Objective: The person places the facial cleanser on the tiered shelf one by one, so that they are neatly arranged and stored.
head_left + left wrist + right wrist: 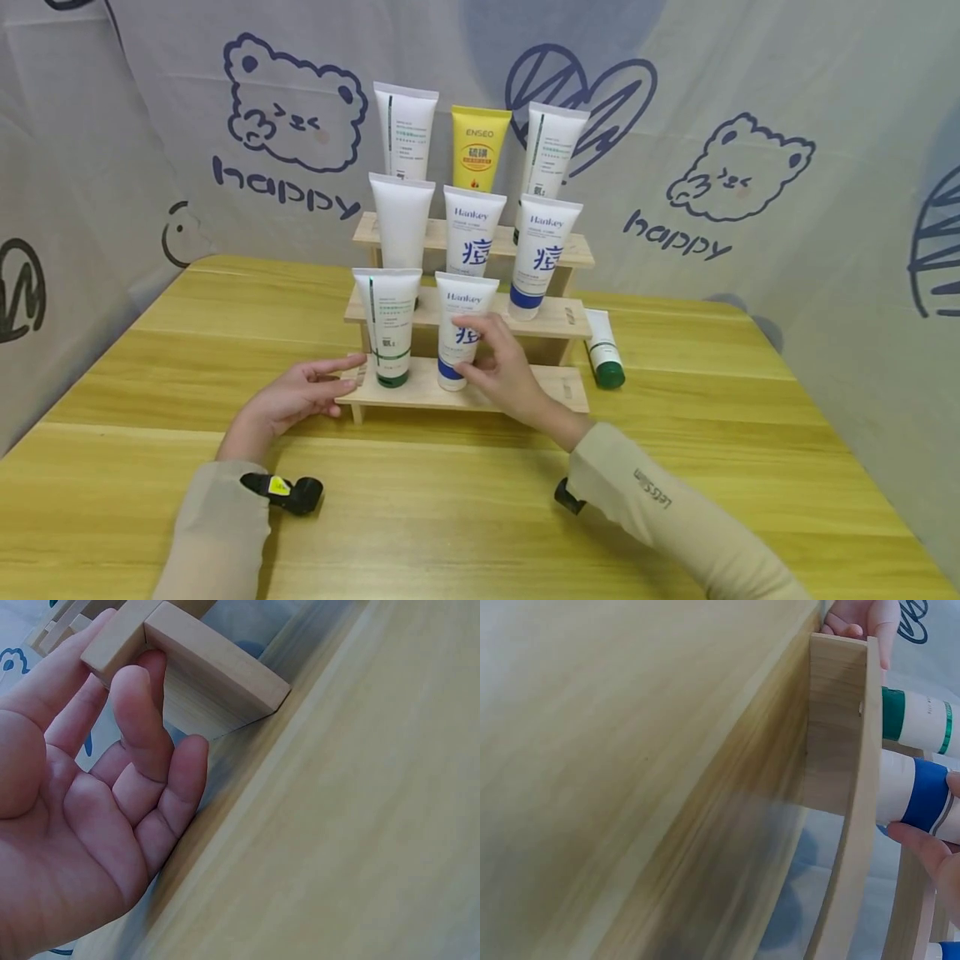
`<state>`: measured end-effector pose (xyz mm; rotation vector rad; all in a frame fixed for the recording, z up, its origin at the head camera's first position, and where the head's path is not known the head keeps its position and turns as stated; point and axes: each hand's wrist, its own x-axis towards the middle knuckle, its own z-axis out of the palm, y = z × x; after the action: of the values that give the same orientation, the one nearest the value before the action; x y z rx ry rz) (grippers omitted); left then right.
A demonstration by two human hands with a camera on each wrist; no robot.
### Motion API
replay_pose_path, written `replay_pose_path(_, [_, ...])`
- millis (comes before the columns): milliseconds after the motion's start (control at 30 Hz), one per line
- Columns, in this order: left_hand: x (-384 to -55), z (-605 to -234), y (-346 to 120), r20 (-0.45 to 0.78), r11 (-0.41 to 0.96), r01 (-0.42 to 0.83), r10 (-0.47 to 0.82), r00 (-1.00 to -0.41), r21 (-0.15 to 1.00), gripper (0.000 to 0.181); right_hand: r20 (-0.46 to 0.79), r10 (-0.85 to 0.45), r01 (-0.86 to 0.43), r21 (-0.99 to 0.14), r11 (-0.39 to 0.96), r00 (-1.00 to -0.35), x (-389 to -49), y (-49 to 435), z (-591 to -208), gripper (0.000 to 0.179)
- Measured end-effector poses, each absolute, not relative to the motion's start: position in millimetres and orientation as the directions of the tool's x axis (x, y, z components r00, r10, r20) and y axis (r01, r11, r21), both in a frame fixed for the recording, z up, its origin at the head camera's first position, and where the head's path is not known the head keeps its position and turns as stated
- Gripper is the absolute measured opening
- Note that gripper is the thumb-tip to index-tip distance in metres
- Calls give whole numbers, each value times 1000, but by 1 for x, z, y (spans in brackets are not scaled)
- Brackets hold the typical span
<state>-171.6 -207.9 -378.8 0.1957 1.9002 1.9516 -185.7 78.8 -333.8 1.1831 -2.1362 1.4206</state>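
A three-step wooden display rack holds rows of squeeze tubes. On its bottom step a white Hankey tube with a blue band stands upright, and my right hand grips it between thumb and fingers. Just left of it stands a white tube with a green cap. My left hand touches the left end of the bottom step, its fingers loosely bent; the left wrist view shows the fingertips against the step's wooden edge. In the right wrist view the blue-banded tube has its base on the step.
White and blue-banded tubes, including another Hankey tube, stand on the middle step. A yellow tube is between two white ones on top. Another green-capped tube lies on the table right of the rack. Patterned cloth hangs behind.
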Motion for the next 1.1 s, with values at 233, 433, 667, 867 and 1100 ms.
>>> replay_pose_path(233, [-171, -380, -208, -172, 13, -181, 386, -906, 983, 55, 625, -503, -778, -603, 176, -598, -184, 80, -338, 53])
replay_pose_path(433, [-171, -381, -208, -172, 14, -181, 390, -905, 983, 56, 631, -513, -790, -588, 172, -582, -184, 86, -340, 55])
replay_pose_path(667, [-171, -380, -208, -177, 15, -186, 386, -905, 982, 56, 644, -492, -781, -611, 129, -586, -181, 97, -341, 54])
replay_pose_path(867, [-171, -378, -207, -178, 18, -186, 388, -904, 982, 57, 674, -453, -788, -605, 115, -584, -162, 106, -325, 44])
replay_pose_path(1100, [-171, -378, -207, -178, 18, -186, 387, -905, 982, 57, 658, -418, -768, -612, 188, -626, -152, 124, -321, 30])
